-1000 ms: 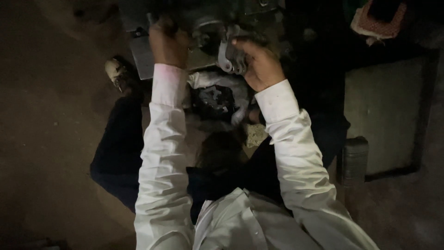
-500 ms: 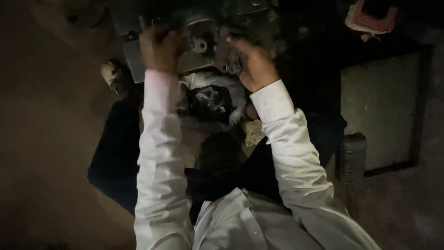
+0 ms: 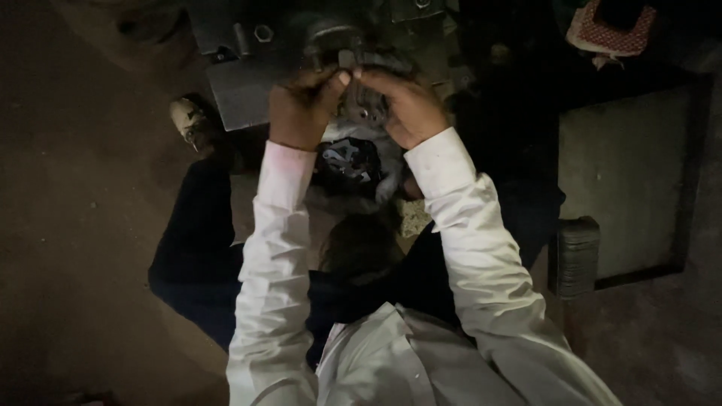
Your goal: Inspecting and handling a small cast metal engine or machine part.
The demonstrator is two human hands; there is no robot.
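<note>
A grey metal machine assembly (image 3: 331,37) with bolts and a round housing stands on the ground in front of me. My left hand (image 3: 299,109) and my right hand (image 3: 402,105) meet on a small grey metal part (image 3: 363,101) at its near face, with the fingertips of both pinching it. White shirt sleeves cover both arms. Below the hands lies a crumpled black and white cloth (image 3: 350,162). The scene is dim, and the exact grip is hard to make out.
I squat on a dirt floor in dark trousers, with a foot in a light shoe (image 3: 188,120) at the left. A flat grey metal plate (image 3: 244,94) juts from the machine. A framed panel (image 3: 628,173) and a ribbed cylinder (image 3: 575,256) are at the right, a red patterned cloth (image 3: 605,30) at the top right.
Both hands have come together at the middle of the machine: the left moved right from its upper left corner, and the right shifted slightly inward onto the small metal part.
</note>
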